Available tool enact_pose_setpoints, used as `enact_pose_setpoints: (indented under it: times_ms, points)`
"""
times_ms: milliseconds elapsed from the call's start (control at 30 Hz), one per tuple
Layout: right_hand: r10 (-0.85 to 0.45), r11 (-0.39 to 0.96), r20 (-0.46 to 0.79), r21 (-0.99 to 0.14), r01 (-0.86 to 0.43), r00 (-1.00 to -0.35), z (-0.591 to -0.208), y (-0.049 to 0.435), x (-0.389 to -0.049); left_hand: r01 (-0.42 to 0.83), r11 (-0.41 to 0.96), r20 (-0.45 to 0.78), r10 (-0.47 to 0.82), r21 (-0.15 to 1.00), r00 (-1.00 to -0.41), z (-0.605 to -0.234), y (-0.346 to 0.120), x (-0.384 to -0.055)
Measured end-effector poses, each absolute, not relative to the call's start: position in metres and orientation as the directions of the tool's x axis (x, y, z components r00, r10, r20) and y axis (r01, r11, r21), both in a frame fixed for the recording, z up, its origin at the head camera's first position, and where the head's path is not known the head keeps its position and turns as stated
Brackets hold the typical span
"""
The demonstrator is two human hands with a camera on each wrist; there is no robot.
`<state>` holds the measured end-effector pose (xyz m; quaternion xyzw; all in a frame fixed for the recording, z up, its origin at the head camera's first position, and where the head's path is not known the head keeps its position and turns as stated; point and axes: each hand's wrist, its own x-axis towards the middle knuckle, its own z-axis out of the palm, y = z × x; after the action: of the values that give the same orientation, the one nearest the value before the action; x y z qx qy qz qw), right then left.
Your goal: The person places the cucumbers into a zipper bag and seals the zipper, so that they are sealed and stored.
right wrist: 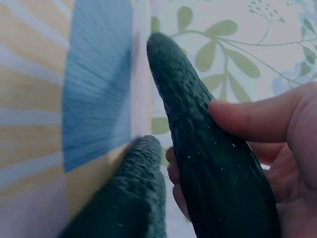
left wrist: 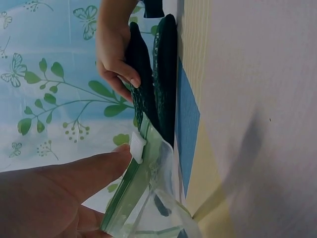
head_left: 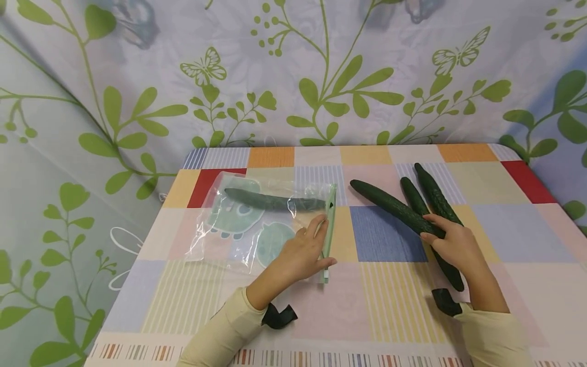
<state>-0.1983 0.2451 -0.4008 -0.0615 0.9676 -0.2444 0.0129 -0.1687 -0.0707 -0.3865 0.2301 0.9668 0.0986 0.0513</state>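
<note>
On the left of the table lies a clear zip bag (head_left: 215, 250) with a green closure strip and pale green printed figures. One cucumber (head_left: 275, 202) is inside it, lying crosswise near the far side. My left hand (head_left: 300, 250) grips the bag's closure edge, its thumb by the white slider (left wrist: 137, 147) in the left wrist view. At the right, my right hand (head_left: 454, 244) holds a cucumber (head_left: 390, 204) between thumb and fingers, its tip pointing toward the bag. Beneath and beside that hand lie two more cucumbers, one farther (head_left: 433, 188) and one nearer (head_left: 447, 267).
A patchwork-patterned cloth (head_left: 390, 300) covers the table. Behind it hangs a curtain (head_left: 275, 76) printed with leaves and butterflies. Black bands sit near both wrists, one by the left sleeve (head_left: 220, 331) and one by the right sleeve (head_left: 492, 336).
</note>
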Motion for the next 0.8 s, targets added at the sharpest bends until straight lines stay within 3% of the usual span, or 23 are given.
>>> enact_pose_setpoints:
  times_ms: [267, 567, 800]
  points:
    - [-0.173, 0.854, -0.065, -0.506, -0.117, -0.983, -0.392, 0.25, -0.196, 0.439, 0.874, -0.064, 0.46, 0.209, -0.885, -0.388, -0.071, -0.17]
    - [-0.274, 0.852, -0.014, -0.467, -0.236, -0.962, -0.387, 0.255, -0.192, 0.428, 0.878, -0.071, 0.451, 0.213, -0.89, -0.387, -0.072, -0.169]
    - [-0.304, 0.843, -0.035, -0.476, -0.251, -0.952, -0.383, 0.26, -0.189, 0.435, 0.878, -0.067, 0.455, 0.202, -0.888, -0.388, -0.072, -0.169]
